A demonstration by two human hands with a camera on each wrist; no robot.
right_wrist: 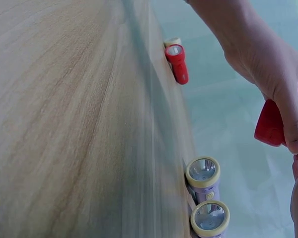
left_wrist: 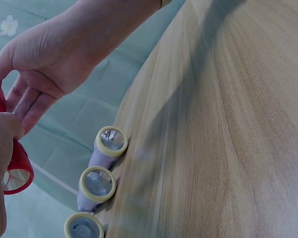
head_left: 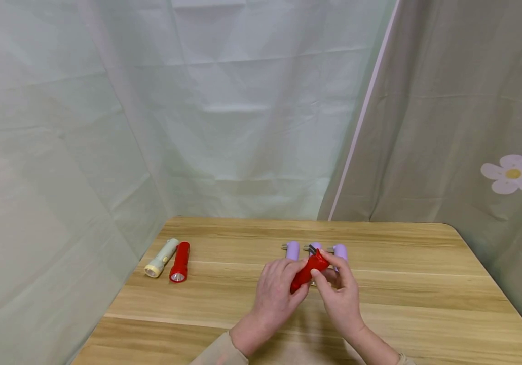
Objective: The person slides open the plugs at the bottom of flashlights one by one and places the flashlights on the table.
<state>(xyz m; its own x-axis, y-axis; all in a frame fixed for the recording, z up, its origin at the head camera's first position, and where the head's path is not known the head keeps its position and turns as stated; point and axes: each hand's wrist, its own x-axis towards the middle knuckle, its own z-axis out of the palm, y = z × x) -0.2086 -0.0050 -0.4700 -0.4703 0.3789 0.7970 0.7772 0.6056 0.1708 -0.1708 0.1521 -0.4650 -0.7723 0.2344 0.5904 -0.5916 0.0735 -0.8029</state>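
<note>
Over the table, my left hand grips the body of a red flashlight. The fingers and thumb of my right hand pinch its tail end, where dark plug prongs stick out. In the left wrist view the head of this flashlight shows a reflector in a red rim. The right wrist view has the red head beside my left thumb. Behind my hands lie purple flashlights with prongs out at their tails; my hands partly cover them in the head view.
At the table's left lie a second red flashlight and a pale green one with a cream rim, side by side. The wooden table stands against hanging fabric at the back and sides.
</note>
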